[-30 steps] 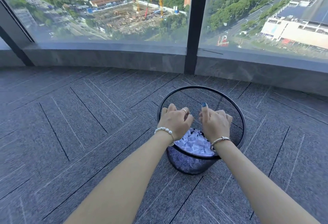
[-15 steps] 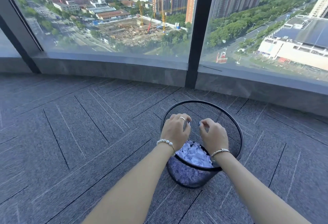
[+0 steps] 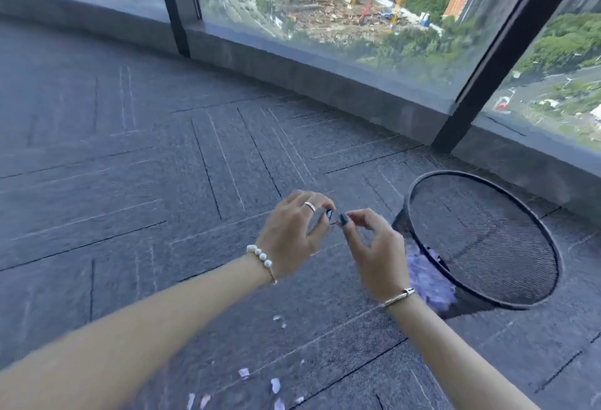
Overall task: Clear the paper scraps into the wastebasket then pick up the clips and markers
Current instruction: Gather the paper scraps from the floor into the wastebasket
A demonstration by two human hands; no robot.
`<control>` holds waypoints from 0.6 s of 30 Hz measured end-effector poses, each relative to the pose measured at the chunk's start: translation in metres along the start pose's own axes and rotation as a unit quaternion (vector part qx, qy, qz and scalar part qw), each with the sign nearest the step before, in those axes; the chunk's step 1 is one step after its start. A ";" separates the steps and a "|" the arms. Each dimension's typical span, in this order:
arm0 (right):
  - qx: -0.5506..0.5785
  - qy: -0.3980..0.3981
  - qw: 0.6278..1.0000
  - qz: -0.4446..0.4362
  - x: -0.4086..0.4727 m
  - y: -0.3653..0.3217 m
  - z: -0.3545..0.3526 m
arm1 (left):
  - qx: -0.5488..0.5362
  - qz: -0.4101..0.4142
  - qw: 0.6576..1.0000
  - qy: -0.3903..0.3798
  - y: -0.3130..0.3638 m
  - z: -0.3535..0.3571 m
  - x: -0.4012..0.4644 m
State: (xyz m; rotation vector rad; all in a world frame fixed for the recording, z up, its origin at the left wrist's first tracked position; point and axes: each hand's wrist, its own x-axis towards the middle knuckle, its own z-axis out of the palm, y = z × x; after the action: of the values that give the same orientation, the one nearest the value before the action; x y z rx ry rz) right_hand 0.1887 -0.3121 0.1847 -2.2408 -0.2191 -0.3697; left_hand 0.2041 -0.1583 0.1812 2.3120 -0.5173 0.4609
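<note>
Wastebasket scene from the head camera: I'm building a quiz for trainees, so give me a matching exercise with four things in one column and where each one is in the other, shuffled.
Things:
1. wastebasket
2. pearl bracelet
3. loose paper scraps
4. silver bangle

Places:
A. on the left wrist
B. on the carpet near the bottom edge of the view
C. on the right wrist
D. on the floor by the window, right of both hands

Pairs: 1-D, 2-A, 3-B, 4-C
</note>
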 end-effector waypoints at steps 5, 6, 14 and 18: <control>0.012 -0.184 0.983 0.004 -0.075 0.020 0.112 | 0.033 -0.110 0.992 -0.045 -0.092 -0.012 -0.136; 0.005 -0.218 0.976 0.008 -0.091 0.030 0.132 | 0.033 -0.130 0.989 -0.062 -0.106 -0.009 -0.162; -0.097 -0.309 0.946 -0.026 -0.155 0.115 0.198 | 0.044 -0.219 0.958 -0.179 -0.156 0.027 -0.305; -0.141 -0.276 0.951 0.005 -0.160 0.138 0.204 | 0.075 -0.211 0.946 -0.236 -0.157 0.034 -0.329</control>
State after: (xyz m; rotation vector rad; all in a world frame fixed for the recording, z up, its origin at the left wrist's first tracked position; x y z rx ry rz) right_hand 0.1148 -0.2483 -0.0920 -2.5859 -0.4726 0.2618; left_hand 0.0047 -0.0013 -0.0832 2.5940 -0.1926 -0.2783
